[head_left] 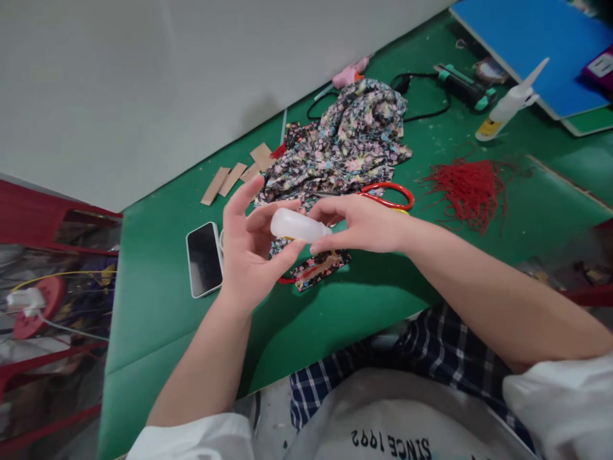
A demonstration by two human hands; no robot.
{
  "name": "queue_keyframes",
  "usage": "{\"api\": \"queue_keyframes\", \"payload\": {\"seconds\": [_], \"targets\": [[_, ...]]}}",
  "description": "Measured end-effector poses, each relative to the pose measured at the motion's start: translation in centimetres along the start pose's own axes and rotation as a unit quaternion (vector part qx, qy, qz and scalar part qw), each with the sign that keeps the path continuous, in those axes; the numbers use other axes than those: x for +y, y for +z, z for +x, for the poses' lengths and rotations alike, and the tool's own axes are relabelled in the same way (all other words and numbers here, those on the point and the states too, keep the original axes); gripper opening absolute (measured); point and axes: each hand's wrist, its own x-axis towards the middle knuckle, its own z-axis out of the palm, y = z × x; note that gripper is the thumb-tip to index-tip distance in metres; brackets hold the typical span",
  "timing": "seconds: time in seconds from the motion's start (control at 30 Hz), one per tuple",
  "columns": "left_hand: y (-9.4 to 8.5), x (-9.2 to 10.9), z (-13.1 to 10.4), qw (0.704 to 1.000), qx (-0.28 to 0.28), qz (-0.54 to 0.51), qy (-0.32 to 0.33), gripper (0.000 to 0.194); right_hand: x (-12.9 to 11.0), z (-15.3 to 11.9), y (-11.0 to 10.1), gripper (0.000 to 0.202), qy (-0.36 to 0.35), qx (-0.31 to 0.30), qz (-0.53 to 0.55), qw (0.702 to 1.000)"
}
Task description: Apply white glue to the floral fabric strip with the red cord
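Observation:
Above the table, my left hand (249, 246) grips a small white plastic bottle (297, 227) between thumb and fingers, its index finger raised. The bottle lies nearly level, with its base toward the left. My right hand (357, 223) pinches the narrow end of that bottle; the fingertips partly hide this end. Below the hands is a small floral fabric strip (322, 271) with a tan piece on it and a red cord beside it. Red-handled scissors (390, 195) lie just behind my right hand, partly on crumpled floral cloth (340, 147).
A white phone (205, 259) lies left on the green table (153, 313). Several tan card pieces (232, 179) are behind it. To the right are red threads (472, 191), a nozzled glue bottle (510, 105), a black-and-teal tool (464, 86) with a cable, and a blue folder (541, 45).

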Motion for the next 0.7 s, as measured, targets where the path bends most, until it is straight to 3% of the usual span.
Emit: {"api": "queue_keyframes", "payload": {"seconds": [0.1, 0.2, 0.33, 0.47, 0.57, 0.7], "targets": [[-0.10, -0.48, 0.03, 1.000, 0.016, 0.009, 0.003, 0.073, 0.08, 0.01, 0.46, 0.036, 0.001, 0.056, -0.015, 0.998], [-0.10, -0.73, 0.01, 0.999, 0.034, 0.012, 0.014, 0.069, 0.08, 0.03, 0.84, 0.039, -0.004, 0.070, -0.021, 0.997], [0.03, -0.49, -0.06, 0.999, 0.040, 0.012, 0.023, 0.065, -0.04, 0.03, 0.85, 0.041, -0.009, 0.050, -0.021, 0.998], [0.17, -0.28, -0.20, 0.999, 0.039, 0.010, -0.019, 0.057, -0.07, 0.01, 0.53, 0.036, -0.008, -0.001, -0.006, 1.000], [0.39, -0.47, -0.25, 0.999, 0.030, 0.024, -0.030, 0.059, -0.04, 0.01, 0.52, 0.035, -0.006, 0.000, -0.024, 1.000], [0.35, -0.87, -0.13, 0.997, -0.011, 0.065, -0.042, 0.039, -0.09, -0.04, 0.54, 0.033, -0.010, -0.002, -0.054, 0.998]]}}
